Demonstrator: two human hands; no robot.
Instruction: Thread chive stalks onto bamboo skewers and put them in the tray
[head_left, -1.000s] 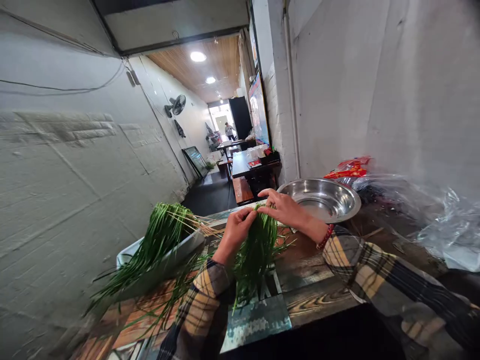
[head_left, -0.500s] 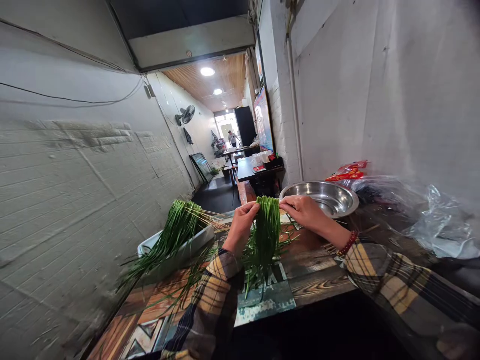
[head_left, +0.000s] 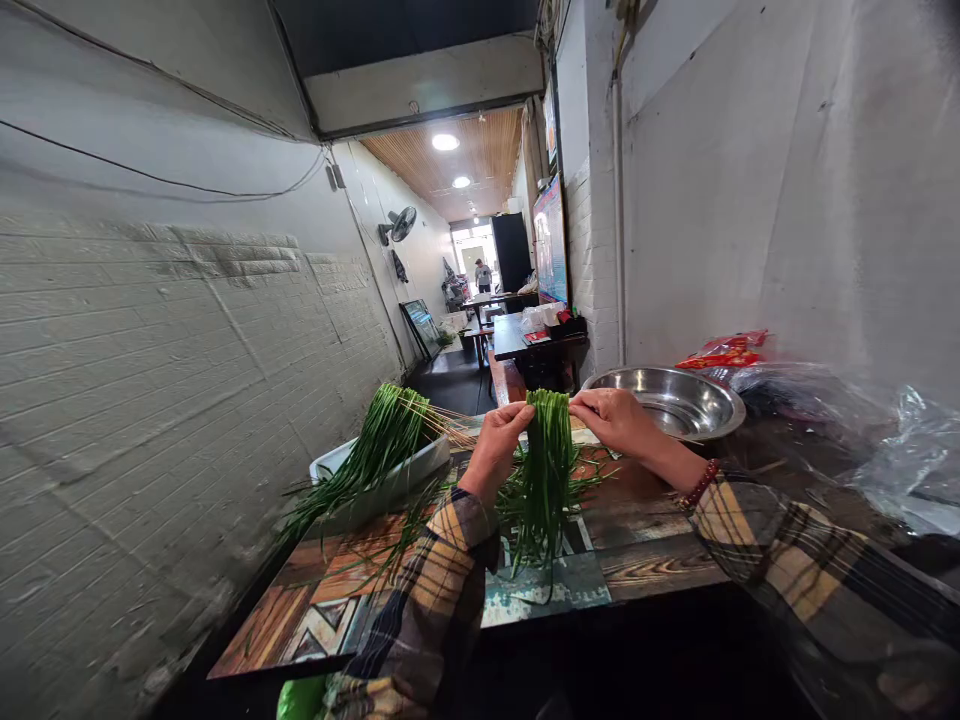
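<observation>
Between my two hands hangs a skewer of green chives (head_left: 547,470), the long leaves drooping in a curtain toward the tabletop. My left hand (head_left: 495,448) is closed in a pinch at the left end of the bunch. At the right end, the thumb and fingers of my right hand (head_left: 616,420) pinch together; the stick itself is mostly hidden. More chives (head_left: 379,440), threaded on thin wooden skewers (head_left: 448,424), lie heaped over a white tray (head_left: 429,464) to the left. Loose chives (head_left: 592,478) lie on the table behind the hanging bunch.
A steel basin (head_left: 720,402) stands at the right back of the patterned table (head_left: 652,570), beside clear plastic bags (head_left: 900,450) and a red packet (head_left: 724,350). A brick wall (head_left: 150,400) runs along the left. Far off, a person (head_left: 483,276) stands near the doorway.
The view has turned slightly left, so the scene sits farther right. My hands keep their pinch, and the hanging chives have come up slightly clearer of the table. A green bag now shows at the bottom left.
</observation>
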